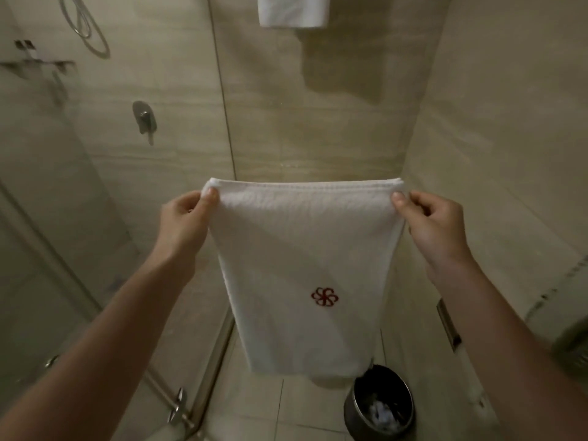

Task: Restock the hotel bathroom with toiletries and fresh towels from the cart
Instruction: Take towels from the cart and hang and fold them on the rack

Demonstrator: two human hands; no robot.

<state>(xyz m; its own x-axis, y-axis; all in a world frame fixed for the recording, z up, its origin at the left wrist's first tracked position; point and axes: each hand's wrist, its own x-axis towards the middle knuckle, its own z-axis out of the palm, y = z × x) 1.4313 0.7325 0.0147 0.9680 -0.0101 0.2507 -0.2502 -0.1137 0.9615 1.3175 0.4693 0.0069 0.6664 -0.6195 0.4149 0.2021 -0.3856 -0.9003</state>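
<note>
A folded white towel (302, 249) with a red embroidered emblem hangs straight down in front of me, in the middle of the view. My left hand (186, 218) pinches its upper left corner between thumb and fingers. My right hand (432, 221) pinches the upper right corner the same way. The top edge is stretched level between both hands. A second white towel (292, 11) hangs high on the back wall, cut off by the top of the frame.
A glass shower enclosure (95, 186) with a mixer lever (144, 120) fills the left side; its door handle (179, 405) is at the lower left. A round metal bin (380, 405) with crumpled paper stands on the tiled floor below the towel. A tiled wall closes the right.
</note>
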